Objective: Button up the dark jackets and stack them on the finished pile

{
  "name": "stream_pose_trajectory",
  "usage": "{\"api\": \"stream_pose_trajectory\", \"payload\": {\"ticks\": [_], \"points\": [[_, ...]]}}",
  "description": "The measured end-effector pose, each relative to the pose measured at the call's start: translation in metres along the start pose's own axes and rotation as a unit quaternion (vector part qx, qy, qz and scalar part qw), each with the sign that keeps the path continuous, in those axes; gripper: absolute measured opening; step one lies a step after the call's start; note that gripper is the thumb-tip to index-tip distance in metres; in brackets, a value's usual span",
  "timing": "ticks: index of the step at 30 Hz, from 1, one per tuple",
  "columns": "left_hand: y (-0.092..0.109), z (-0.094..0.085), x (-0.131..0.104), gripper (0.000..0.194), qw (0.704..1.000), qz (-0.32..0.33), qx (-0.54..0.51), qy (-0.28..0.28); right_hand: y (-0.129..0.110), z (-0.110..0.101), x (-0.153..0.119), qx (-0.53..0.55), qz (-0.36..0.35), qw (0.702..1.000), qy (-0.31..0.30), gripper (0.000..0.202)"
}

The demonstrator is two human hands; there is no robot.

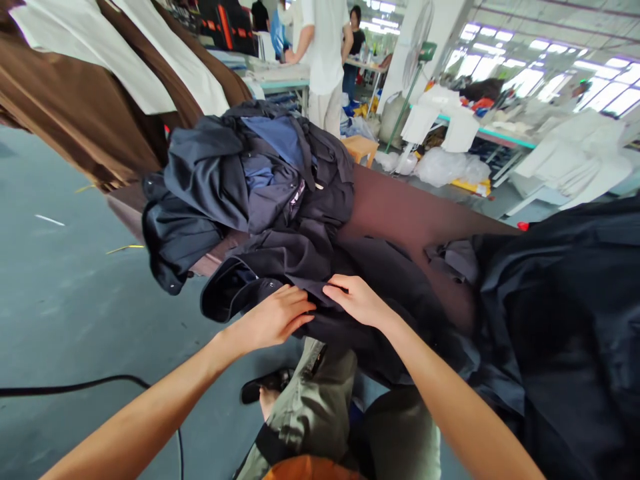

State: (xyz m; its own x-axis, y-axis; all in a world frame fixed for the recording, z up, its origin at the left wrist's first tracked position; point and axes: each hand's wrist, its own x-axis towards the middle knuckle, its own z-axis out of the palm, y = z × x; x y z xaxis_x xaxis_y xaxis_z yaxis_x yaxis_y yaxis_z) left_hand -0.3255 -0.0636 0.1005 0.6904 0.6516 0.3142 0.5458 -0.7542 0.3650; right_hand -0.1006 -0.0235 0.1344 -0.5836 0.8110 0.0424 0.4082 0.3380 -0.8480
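A dark garment (295, 257) with snap buttons, perhaps a jacket, lies across the near edge of the bench in front of me. My left hand (275, 317) grips its cloth, thumb below and fingers pressed together on top, close to an open, rounded end of the garment. Just to the right, my right hand (357, 300) pinches a fold of the same cloth between thumb and fingers. A small gap separates the two hands. Parts of my fingertips are hidden in the folds.
A heap of dark garments with blue lining (210, 173) sits behind on the brown bench top (390, 203). More dark cloth (565, 313) is piled at right. Brown and white fabric (100, 100) hangs at upper left. A black cable (90, 385) crosses the floor. People (325, 60) stand farther back.
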Motion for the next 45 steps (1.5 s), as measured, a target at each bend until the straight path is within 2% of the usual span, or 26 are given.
{"api": "stream_pose_trajectory", "payload": {"ticks": [5,7,9,13,19,23,26,28,34,38,45], "points": [[-0.012,0.003,-0.008,0.031,0.99,0.0,0.124,0.07,-0.003,0.011,-0.004,-0.021,-0.003,1.0,0.019,0.033],[-0.012,0.005,-0.01,0.035,0.982,0.005,0.167,0.085,-0.001,0.019,-0.003,-0.055,0.011,0.997,0.051,0.034],[-0.007,0.004,-0.012,0.03,0.979,0.016,0.18,0.092,-0.001,0.029,-0.003,-0.096,0.002,0.993,0.07,0.032],[0.006,-0.002,-0.014,0.025,0.975,0.024,0.182,0.124,-0.008,0.043,-0.006,-0.132,-0.067,0.988,0.037,0.021],[0.006,-0.007,-0.016,0.029,0.974,0.024,0.189,0.125,-0.014,0.047,-0.016,-0.148,-0.093,0.984,0.023,0.027],[0.004,-0.007,-0.018,0.028,0.977,0.029,0.168,0.126,-0.015,0.051,-0.021,-0.177,-0.119,0.977,0.026,0.024],[0.002,-0.007,-0.018,0.022,0.977,0.0,0.145,0.155,-0.016,0.054,-0.024,-0.199,-0.132,0.97,0.032,0.011],[0.001,-0.007,-0.017,0.028,0.978,-0.014,0.12,0.168,-0.016,0.056,-0.025,-0.222,-0.14,0.965,0.028,0.013],[-0.004,0.003,-0.015,0.027,0.997,0.03,-0.026,0.069,-0.007,0.062,-0.026,-0.285,-0.164,0.944,0.03,0.017],[-0.008,0.011,-0.013,0.038,0.991,0.029,-0.11,0.065,-0.002,0.065,-0.027,-0.308,-0.164,0.937,0.03,0.019],[-0.016,0.026,-0.01,0.043,0.978,0.015,-0.2,0.062,0.0,0.063,-0.029,-0.333,-0.147,0.931,0.018,0.018]]}}
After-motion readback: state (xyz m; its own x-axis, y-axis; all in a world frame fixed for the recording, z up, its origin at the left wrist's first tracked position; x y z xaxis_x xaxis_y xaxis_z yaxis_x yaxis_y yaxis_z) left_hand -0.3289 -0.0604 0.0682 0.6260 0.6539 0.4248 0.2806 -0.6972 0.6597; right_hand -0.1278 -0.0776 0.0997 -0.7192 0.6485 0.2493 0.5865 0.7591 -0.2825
